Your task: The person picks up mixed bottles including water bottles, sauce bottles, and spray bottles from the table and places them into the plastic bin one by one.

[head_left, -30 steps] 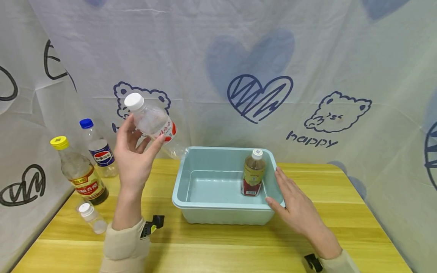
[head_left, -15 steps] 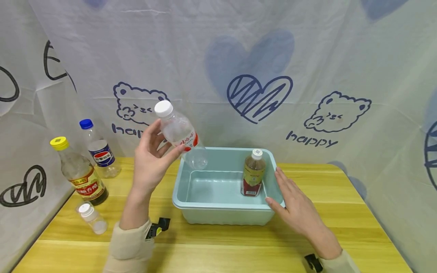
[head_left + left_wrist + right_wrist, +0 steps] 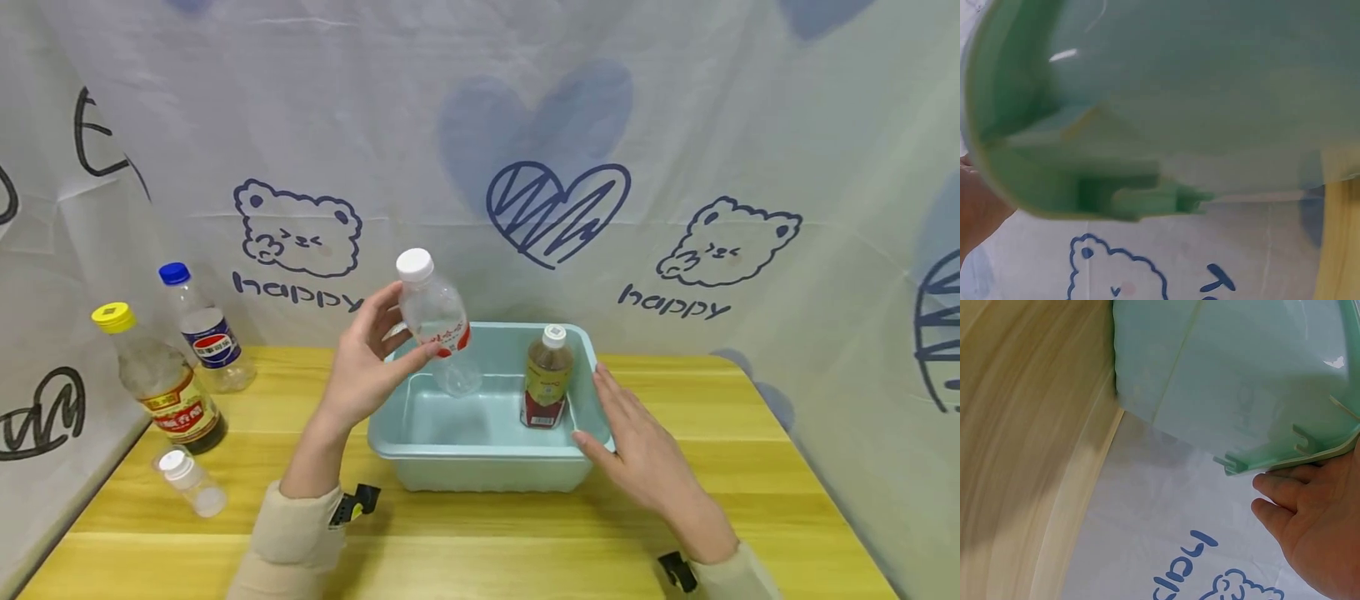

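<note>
My left hand (image 3: 367, 358) holds a clear plastic bottle (image 3: 437, 310) with a white cap and a red-and-white label, tilted, its base over the left part of a pale green plastic bin (image 3: 487, 473). My right hand (image 3: 641, 454) rests against the bin's right end, fingers extended along the outside and thumb at the rim. In the right wrist view, fingertips (image 3: 1269, 484) lie right under the bin's rim (image 3: 1310, 457). Inside the bin, at its right end, stands a drink bottle (image 3: 550, 375) with a white cap and yellow-and-red label. The left wrist view is blurred and mostly filled by the bin.
Left on the wooden table (image 3: 465, 554) stand a yellow-capped bottle (image 3: 176, 408) of dark liquid and a blue-capped Pepsi bottle (image 3: 213, 337). In front of them is a small clear bottle (image 3: 192, 482) with a white cap. A printed cloth (image 3: 420, 125) hangs behind.
My left hand has carried the clear bottle right and downward, from left of the bin to over it, and the bottle is more upright. My right hand keeps its place at the bin.
</note>
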The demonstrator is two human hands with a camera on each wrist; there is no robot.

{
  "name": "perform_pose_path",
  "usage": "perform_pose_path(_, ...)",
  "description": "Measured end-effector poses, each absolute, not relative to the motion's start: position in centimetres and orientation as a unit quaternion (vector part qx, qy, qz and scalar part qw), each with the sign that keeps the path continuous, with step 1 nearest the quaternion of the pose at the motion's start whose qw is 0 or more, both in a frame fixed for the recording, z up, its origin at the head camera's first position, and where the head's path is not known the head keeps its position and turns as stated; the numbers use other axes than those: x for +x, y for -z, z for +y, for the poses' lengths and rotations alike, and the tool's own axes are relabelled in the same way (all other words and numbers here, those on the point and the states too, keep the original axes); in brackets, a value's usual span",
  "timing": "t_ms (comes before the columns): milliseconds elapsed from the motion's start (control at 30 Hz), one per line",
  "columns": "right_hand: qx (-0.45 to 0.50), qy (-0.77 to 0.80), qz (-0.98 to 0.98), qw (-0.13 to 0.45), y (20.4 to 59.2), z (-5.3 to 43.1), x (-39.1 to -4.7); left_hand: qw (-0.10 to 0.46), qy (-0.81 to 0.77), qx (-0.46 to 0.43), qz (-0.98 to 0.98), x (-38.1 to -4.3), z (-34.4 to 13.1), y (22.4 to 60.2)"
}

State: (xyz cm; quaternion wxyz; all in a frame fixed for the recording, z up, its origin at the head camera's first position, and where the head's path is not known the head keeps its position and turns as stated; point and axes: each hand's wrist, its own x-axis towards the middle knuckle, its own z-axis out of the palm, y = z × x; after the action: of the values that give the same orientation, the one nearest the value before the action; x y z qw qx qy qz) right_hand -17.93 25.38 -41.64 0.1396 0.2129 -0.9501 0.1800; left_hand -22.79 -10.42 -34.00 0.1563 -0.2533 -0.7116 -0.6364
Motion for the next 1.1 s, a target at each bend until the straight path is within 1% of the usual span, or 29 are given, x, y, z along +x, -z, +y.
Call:
perform_pose_path(433,0.221,-0.186,-0.946,0.148,41.7,25.2,-18.0,0.069,0.573,-0.304,-0.758,-24.7,-8.9,35.9)
perform_pose_path(733,0.213,-0.189,-0.949,0.139,41.7,25.3,-18.0,0.042,0.532,-0.344,-0.772,-26.7,-8.2,36.2)
perform_pose_path(1100,0.209,-0.188,-0.95,0.133,41.7,25.3,-18.0,0.0,0.475,-0.34,-0.812,-28.3,-7.6,36.4)
